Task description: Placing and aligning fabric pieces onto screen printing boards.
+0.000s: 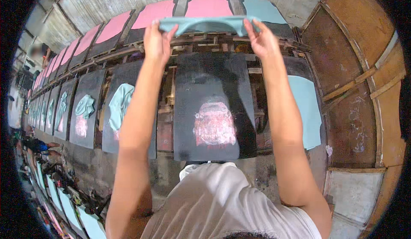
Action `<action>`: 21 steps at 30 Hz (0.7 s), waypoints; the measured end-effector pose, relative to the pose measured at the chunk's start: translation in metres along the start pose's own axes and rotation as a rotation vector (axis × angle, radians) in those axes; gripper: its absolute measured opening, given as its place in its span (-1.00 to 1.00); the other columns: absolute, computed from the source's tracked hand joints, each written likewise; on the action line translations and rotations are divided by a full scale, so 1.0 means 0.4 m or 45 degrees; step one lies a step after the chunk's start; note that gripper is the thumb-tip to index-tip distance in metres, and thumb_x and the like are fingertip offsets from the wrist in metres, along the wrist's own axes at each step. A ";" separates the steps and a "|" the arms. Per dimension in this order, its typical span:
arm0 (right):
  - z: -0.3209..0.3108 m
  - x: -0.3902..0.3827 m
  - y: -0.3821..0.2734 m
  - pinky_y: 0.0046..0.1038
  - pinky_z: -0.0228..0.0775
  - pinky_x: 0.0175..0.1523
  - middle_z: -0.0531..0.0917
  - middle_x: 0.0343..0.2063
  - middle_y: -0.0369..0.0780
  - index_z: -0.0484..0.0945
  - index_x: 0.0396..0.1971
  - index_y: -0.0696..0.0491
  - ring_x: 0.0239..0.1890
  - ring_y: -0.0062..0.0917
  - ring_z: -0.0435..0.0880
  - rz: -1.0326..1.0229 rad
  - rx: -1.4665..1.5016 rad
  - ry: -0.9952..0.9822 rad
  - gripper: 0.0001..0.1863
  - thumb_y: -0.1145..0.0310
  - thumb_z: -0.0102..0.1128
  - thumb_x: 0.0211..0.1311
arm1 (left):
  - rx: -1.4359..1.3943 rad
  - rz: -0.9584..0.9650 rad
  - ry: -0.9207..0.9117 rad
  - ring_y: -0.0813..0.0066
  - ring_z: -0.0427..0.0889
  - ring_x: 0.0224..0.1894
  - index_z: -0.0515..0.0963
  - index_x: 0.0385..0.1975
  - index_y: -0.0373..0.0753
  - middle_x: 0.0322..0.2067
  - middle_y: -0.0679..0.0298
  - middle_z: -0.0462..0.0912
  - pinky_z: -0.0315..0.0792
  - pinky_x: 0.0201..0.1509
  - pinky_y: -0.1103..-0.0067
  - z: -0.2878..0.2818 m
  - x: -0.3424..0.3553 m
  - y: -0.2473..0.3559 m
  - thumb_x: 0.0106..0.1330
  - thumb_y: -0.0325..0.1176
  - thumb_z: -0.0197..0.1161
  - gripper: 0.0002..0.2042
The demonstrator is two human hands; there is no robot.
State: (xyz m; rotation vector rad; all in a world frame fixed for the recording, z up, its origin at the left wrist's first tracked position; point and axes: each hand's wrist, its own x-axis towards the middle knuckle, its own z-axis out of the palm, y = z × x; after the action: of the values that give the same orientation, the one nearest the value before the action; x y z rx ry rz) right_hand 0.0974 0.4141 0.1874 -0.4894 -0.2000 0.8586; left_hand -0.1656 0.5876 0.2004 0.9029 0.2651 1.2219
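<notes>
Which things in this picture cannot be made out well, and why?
Head view:
Teal cloth between the bare left hand and bare right hand: full shape, seen nearly edge-on.
Black rectangular board left of centre: partly hidden by the left forearm.
Small teal cloths, far left: details too small.
Flat pale sheet, lower left: cut off by the lower edge.

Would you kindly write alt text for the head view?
The left hand and right hand hold a blue cloth between them. Nearer lies a dark board with a pinkish patch; crumpled blue cloths lie leftward, flat pink cloths beyond.

black boards (197,82) carry crumpled teal cloths (121,104) and flat pink pieces (209,7).
</notes>
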 end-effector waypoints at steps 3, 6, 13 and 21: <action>-0.167 -0.072 0.070 -0.38 0.64 -0.18 0.54 -0.16 -0.05 0.39 -0.08 0.25 -0.23 -0.28 0.63 0.158 0.010 0.298 -0.64 0.56 0.25 0.13 | -0.027 -0.178 0.123 0.32 0.52 -0.11 0.31 -0.18 -0.31 -0.17 0.18 0.44 0.55 0.07 0.17 -0.086 -0.159 -0.114 0.46 -0.35 -0.07 -0.85; -0.300 -0.164 0.188 -0.50 0.34 -0.49 0.61 -0.38 -0.25 0.59 -0.26 0.09 -0.47 -0.55 0.54 0.152 -0.449 0.579 -0.79 0.41 0.35 0.10 | -0.177 -0.457 0.251 0.22 0.44 0.14 0.30 0.04 -0.37 0.09 0.10 0.42 0.44 0.22 0.21 -0.236 -0.283 -0.226 0.42 -0.38 -0.09 -0.72; -0.446 -0.335 0.283 -0.24 0.51 -0.12 0.60 -0.20 -0.13 0.57 -0.12 0.18 -0.17 -0.32 0.59 0.142 -0.447 0.821 -0.74 0.37 0.21 0.24 | -0.093 -0.603 0.563 0.20 0.40 0.18 0.23 0.14 -0.44 0.14 0.08 0.38 0.39 0.28 0.24 -0.346 -0.487 -0.370 0.47 -0.35 -0.24 -0.64; -0.492 -0.434 0.272 0.10 0.51 0.05 0.47 0.00 -0.01 0.33 0.07 0.28 0.01 -0.17 0.54 0.374 -0.160 0.746 -0.68 0.46 -0.10 0.39 | -0.113 -0.606 0.506 0.18 0.34 0.22 0.21 0.15 -0.42 0.18 0.07 0.32 0.33 0.32 0.20 -0.350 -0.633 -0.334 0.49 -0.37 -0.25 -0.66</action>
State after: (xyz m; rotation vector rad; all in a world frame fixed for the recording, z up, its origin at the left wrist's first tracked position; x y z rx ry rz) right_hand -0.0167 0.2760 -0.0330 -0.8803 0.3665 0.9534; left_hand -0.2514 0.4180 -0.0555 0.4727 0.6967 0.9471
